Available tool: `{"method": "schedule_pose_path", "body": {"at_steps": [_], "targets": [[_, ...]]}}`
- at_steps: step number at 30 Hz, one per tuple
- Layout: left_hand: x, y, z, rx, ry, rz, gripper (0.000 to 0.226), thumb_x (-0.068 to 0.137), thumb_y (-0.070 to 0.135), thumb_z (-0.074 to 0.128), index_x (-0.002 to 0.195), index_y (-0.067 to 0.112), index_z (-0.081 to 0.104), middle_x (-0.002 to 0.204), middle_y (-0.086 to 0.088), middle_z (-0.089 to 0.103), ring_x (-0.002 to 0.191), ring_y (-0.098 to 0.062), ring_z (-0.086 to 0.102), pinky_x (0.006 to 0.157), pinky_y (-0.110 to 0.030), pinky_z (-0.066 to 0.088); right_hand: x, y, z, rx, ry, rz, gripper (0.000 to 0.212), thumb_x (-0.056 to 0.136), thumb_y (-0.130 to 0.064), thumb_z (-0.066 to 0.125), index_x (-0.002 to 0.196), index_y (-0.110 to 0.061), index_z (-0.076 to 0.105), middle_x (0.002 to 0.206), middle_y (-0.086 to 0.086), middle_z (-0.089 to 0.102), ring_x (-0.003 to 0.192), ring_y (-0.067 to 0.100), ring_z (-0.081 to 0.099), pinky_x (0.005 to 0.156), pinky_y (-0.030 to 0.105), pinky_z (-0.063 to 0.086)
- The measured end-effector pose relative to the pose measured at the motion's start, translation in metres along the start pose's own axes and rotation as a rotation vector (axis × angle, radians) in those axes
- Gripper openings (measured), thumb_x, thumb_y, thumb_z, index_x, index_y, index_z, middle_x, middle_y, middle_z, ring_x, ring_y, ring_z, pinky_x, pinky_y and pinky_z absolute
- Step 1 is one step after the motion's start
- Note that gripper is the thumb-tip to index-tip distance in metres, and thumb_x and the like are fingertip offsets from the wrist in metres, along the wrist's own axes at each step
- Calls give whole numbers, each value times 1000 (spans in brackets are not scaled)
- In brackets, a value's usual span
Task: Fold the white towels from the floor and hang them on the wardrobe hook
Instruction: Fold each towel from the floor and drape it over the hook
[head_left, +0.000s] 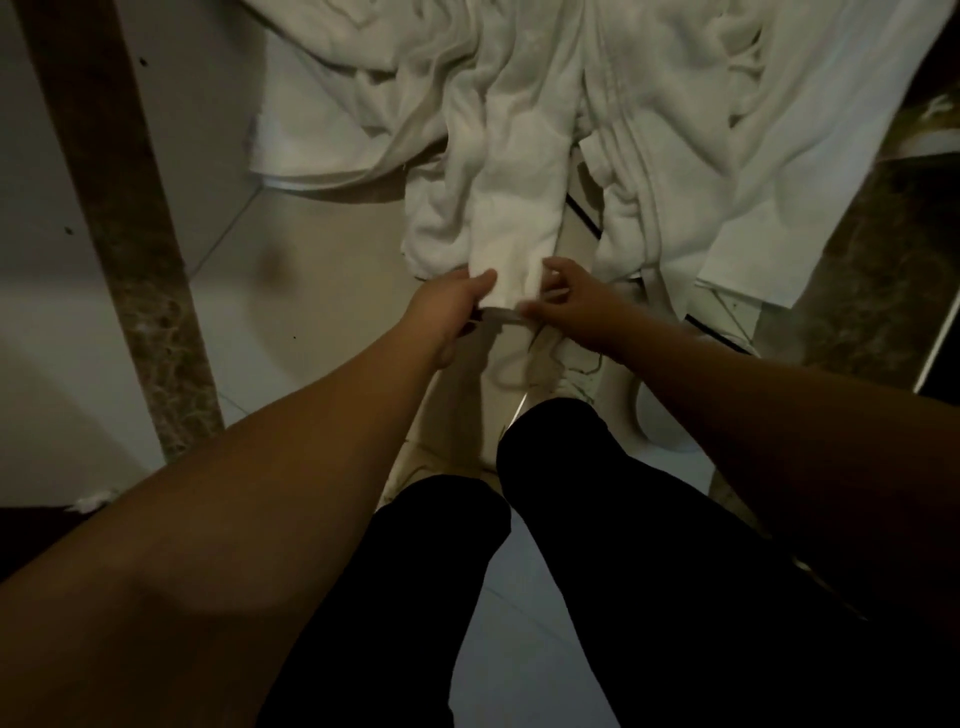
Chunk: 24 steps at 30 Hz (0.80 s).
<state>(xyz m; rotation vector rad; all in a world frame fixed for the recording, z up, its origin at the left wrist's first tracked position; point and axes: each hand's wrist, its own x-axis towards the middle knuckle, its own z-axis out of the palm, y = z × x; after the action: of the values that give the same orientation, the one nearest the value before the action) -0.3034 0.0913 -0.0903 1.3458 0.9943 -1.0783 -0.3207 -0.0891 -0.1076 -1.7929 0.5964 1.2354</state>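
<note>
Nearest the camera, two legs in black trousers (597, 545) stand on the pale tiled floor (322, 291), with a white laced shoe (566, 374) just ahead of them. Beyond the shoe, both bare arms reach forward: the left hand (452, 306) and the right hand (571, 301) each pinch the near end of a long white towel (514, 208), thumbs on top, holding its edge between them. Farther off, more white towels (675, 130) lie crumpled on the floor. A brown marble strip (119, 218) runs along the left.
</note>
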Motion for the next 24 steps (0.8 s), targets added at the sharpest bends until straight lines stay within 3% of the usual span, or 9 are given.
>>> {"method": "schedule_pose_path", "body": {"at_steps": [3, 5, 8, 11, 15, 18, 21, 24], "targets": [[-37, 16, -3, -186, -81, 8, 9, 102, 22, 56, 103, 16, 63, 72, 4, 68, 55, -8, 57, 51, -20, 44, -39, -17, 1, -187, 29, -182, 82, 77, -31, 88, 145, -17, 45, 119, -8, 52, 97, 8, 57, 72, 13, 44], [-65, 32, -3, -307, -132, 24, 12, 104, 20, 52, 100, 13, 61, 62, 5, 68, 46, -5, 57, 43, -16, 42, -64, -33, -1, -238, 128, -258, 61, 81, -25, 85, 133, -11, 57, 116, -1, 55, 99, 13, 55, 69, 12, 38], [-112, 59, -5, -382, -163, 59, 16, 105, 20, 49, 94, 14, 59, 57, 5, 66, 43, -4, 56, 41, -14, 41, -104, -62, -8, -277, 321, -423, 26, 92, -13, 72, 113, 2, 68, 105, 16, 66, 93, 27, 61, 76, 22, 41], [-159, 90, -9, -408, -152, 106, 20, 106, 19, 48, 87, 15, 54, 54, 6, 63, 42, -4, 56, 40, -15, 40, -146, -99, -20, -180, 358, -444, 20, 98, -11, 63, 112, 1, 70, 104, 15, 66, 94, 23, 59, 79, 22, 38], [-221, 134, -19, -354, -38, 203, 4, 105, 18, 50, 102, 16, 53, 73, -2, 56, 46, -7, 45, 46, -19, 34, -197, -148, -46, -97, 311, -382, 13, 103, -30, 57, 106, -21, 66, 96, -7, 61, 84, 8, 53, 66, 14, 33], [-272, 168, -24, -377, 35, 303, 23, 104, 12, 51, 123, 25, 50, 94, -6, 60, 54, -12, 44, 53, -23, 38, -241, -190, -66, 5, 279, -407, 14, 102, -35, 58, 89, -30, 61, 81, -15, 61, 72, -6, 55, 62, 6, 36], [-331, 206, -31, -356, -9, 417, 20, 105, 10, 47, 113, 20, 63, 84, -3, 59, 53, -9, 47, 50, -20, 39, -291, -237, -86, 161, 224, -453, 20, 100, -31, 62, 80, -30, 63, 67, -20, 61, 60, -6, 51, 68, 19, 39], [-394, 238, -44, -355, -23, 539, 18, 104, 10, 52, 101, 18, 68, 100, -2, 62, 70, -11, 56, 57, -20, 43, -345, -283, -102, 264, 157, -517, 24, 99, -22, 62, 75, -25, 63, 66, -19, 61, 66, -3, 55, 74, 23, 41]]}}
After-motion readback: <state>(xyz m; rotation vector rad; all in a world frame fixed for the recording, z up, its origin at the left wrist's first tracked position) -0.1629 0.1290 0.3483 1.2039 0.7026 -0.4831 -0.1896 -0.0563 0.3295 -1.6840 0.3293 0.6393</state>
